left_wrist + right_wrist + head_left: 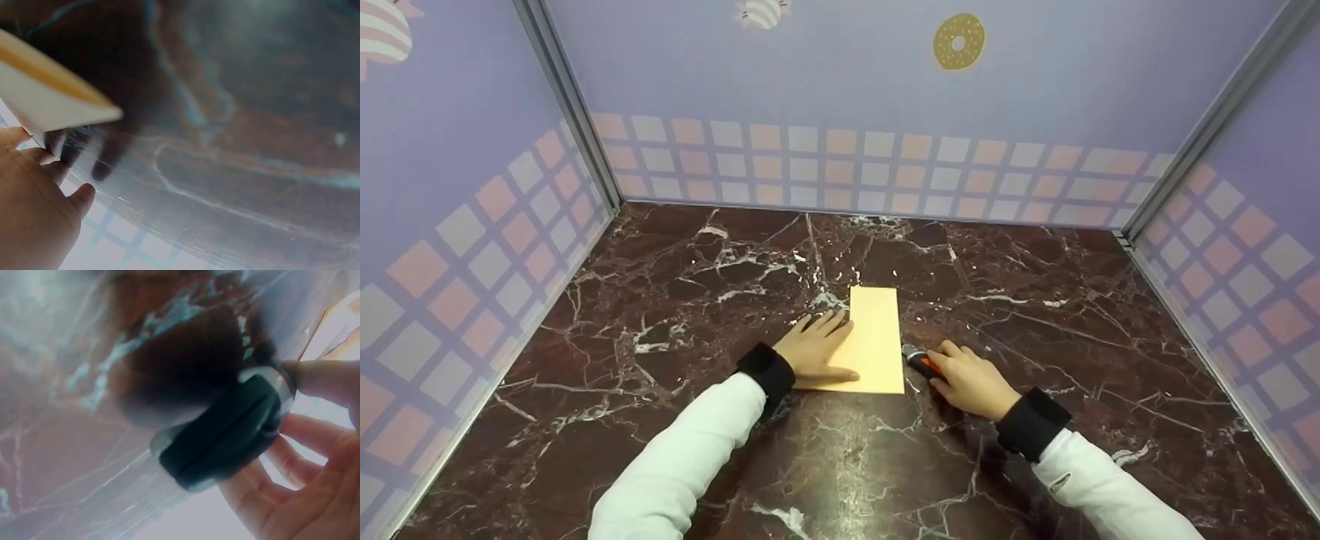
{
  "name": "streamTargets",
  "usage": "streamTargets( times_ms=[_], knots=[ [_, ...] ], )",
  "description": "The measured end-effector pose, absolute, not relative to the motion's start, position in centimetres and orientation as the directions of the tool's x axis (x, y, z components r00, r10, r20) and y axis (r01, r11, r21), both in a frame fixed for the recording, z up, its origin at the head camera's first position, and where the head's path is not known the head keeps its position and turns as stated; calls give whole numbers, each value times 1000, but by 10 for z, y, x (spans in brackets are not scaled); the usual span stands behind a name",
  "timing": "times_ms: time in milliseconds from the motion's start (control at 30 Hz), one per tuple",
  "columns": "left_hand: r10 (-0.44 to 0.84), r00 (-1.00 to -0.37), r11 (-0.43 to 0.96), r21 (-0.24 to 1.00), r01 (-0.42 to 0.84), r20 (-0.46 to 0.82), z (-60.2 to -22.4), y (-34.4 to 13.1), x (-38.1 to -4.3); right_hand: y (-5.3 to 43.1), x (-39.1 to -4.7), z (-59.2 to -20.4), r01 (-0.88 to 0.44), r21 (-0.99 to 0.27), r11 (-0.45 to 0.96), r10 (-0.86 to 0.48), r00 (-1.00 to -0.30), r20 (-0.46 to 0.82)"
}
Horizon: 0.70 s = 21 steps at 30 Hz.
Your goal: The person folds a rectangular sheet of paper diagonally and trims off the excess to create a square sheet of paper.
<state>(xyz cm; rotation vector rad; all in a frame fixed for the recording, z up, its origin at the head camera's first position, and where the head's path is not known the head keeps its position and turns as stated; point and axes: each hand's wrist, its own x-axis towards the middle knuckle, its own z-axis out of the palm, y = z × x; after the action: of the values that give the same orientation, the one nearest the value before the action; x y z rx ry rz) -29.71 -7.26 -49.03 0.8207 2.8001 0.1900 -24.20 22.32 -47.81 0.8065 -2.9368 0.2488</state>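
Note:
A pale yellow sheet (876, 337) lies on the dark marbled table, narrow at its far end and reaching out under the left hand at its near end. My left hand (816, 349) rests flat over its left side, fingers spread and thumb lying along the near part. In the left wrist view a lifted corner of the sheet (62, 93) shows above the fingertips. Just right of the sheet, my right hand (971, 379) grips a black-and-orange hand tool (922, 363) with a silvery tip directed at the sheet's right edge. The right wrist view shows its dark body (225, 430) between thumb and fingers.
Small white bits (816, 279) are scattered on the table (675, 450) beyond the sheet. Patterned panels stand at the back (840, 90), left (457, 187) and right (1245, 202), meeting at grey metal corner posts.

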Motion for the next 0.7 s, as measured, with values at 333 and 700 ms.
streamTargets(
  times_ms=[333,700],
  knots=[
    [537,-821,842,187,506,-195,-489,-72,-299,221,-256,-478,-479,-134,868,-470,-878,94],
    [543,-820,836,202,509,-181,-491,-73,-300,216,-279,-476,-451,-135,882,-446,-893,66]
  ],
)
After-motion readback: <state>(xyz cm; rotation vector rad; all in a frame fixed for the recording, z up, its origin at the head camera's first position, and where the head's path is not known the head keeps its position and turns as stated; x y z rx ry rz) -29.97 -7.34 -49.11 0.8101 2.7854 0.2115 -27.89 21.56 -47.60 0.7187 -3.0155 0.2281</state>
